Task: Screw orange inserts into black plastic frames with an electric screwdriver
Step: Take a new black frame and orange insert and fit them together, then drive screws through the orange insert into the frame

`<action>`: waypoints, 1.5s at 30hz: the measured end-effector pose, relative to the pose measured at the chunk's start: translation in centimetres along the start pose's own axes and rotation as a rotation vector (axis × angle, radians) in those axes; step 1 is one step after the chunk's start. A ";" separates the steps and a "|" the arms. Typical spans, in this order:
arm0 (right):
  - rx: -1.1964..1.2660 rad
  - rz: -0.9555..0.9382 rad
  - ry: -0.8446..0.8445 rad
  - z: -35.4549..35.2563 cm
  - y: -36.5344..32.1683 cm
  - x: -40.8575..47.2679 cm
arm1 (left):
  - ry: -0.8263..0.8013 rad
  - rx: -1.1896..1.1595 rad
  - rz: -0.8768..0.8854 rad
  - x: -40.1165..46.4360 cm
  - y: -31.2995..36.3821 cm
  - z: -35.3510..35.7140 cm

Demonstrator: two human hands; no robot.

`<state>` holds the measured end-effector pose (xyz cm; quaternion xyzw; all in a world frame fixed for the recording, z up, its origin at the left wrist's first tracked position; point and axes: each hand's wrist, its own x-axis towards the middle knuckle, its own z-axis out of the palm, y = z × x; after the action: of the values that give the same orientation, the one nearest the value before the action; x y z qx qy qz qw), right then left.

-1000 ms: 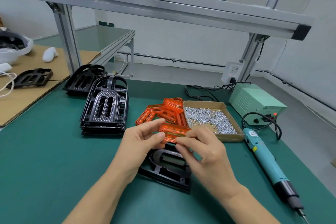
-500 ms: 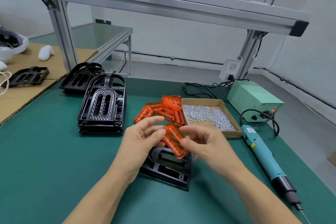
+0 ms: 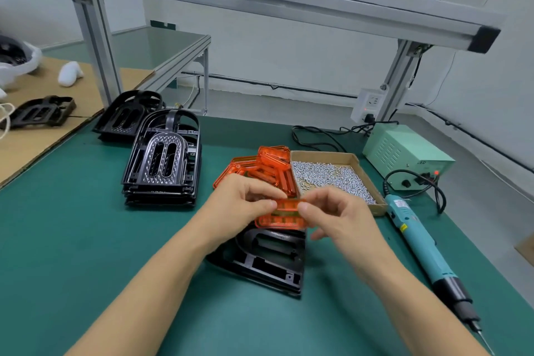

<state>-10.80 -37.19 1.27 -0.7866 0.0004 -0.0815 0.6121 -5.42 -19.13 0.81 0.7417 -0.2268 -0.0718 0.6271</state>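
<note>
Both hands hold one orange insert [image 3: 284, 215] level, just above a black plastic frame [image 3: 268, 261] lying on the green mat. My left hand [image 3: 241, 205] pinches its left end and my right hand [image 3: 336, 218] pinches its right end. Behind them lies a pile of orange inserts [image 3: 261, 169]. A cardboard tray of silver screws [image 3: 332, 178] sits to the right of the pile. The teal electric screwdriver [image 3: 419, 243] lies on the mat at the right, tip toward me, with no hand on it.
A stack of black frames [image 3: 163, 159] stands at the left, another [image 3: 127, 117] behind it. A green power supply [image 3: 404, 153] with cables sits back right. An aluminium rail [image 3: 260, 0] runs overhead. Cardboard [image 3: 43, 130] covers the far left bench.
The orange insert was turned from tilted on end to lying level between both hands, slightly lower over the black frame. My right hand shifted its pinch to the insert's right end.
</note>
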 end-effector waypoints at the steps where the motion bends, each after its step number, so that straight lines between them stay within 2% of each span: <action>1: -0.035 0.033 -0.012 -0.1 0.4 -0.2 | -0.021 0.051 -0.025 -0.1 -0.2 0.0; 3: -0.070 0.127 -0.030 -0.1 1.1 -0.6 | -0.052 0.163 -0.060 -0.4 -0.7 0.2; 6: -0.074 0.248 -0.025 -0.1 2.2 -0.8 | -0.037 0.460 0.016 -0.4 -1.4 0.1; 8: -0.096 0.280 -0.027 0.1 2.6 -0.9 | -0.032 0.613 0.070 -0.3 -1.4 -0.2; 11: -0.161 0.296 -0.042 0.4 2.8 -0.8 | -0.029 0.713 0.023 -0.2 -1.9 -0.4; 20: -0.427 0.228 0.015 0.7 2.9 0.7 | 0.135 0.766 -0.081 -0.3 -2.8 0.0; 28: -0.475 0.189 0.018 1.0 3.7 0.8 | 0.226 0.761 -0.127 -0.8 -2.7 0.8; 35: -0.536 0.099 0.021 0.9 3.7 0.3 | 0.048 0.992 -0.137 -1.0 -2.6 1.4; 38: -0.567 0.009 0.121 -0.6 3.4 -0.2 | 0.036 0.998 -0.135 -1.0 -2.7 1.3; 42: -0.849 -0.050 0.326 -5.7 2.6 -0.9 | 0.075 0.887 -0.127 -1.0 -2.4 1.1; 45: -1.142 0.146 0.408 -10.1 2.3 -1.4 | 0.186 0.763 -0.044 -0.1 -1.5 1.1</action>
<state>-13.25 -47.37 1.24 -0.9569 0.2151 -0.1753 0.0852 -5.59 -19.88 -0.84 0.9296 -0.1636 0.0716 0.3225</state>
